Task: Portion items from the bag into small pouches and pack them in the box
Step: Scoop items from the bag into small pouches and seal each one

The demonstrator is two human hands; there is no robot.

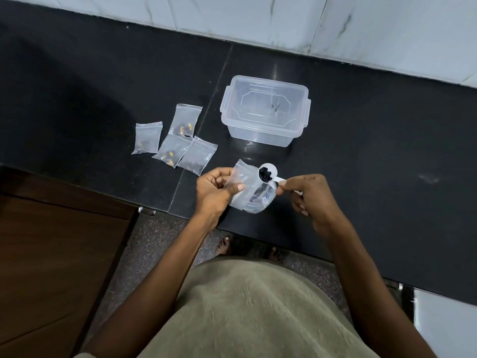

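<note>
Two hands work at the counter's near edge: the left hand [215, 188] grips a small clear pouch [241, 186], thumb pressed on its face, while the right hand [307, 196] pinches the handle of a white scoop [268, 172] heaped with dark pieces. The scoop's bowl hangs just above the pouch's upper right corner, its handle running rightward to the fingers, so the pour falls to the right hand, already at the pouch; whether the mouth there is open cannot be told. Below the scoop, against the pouch, sits the clear supply bag [258, 202], crumpled. Beyond the pouch and slightly right stands the clear plastic box [265, 109], lid seemingly on, its long side across the black counter [374, 156]. Four filled pouches [175, 140] lie flat up-left of the held pouch, nearer the left hand, not yet boxed.
</note>
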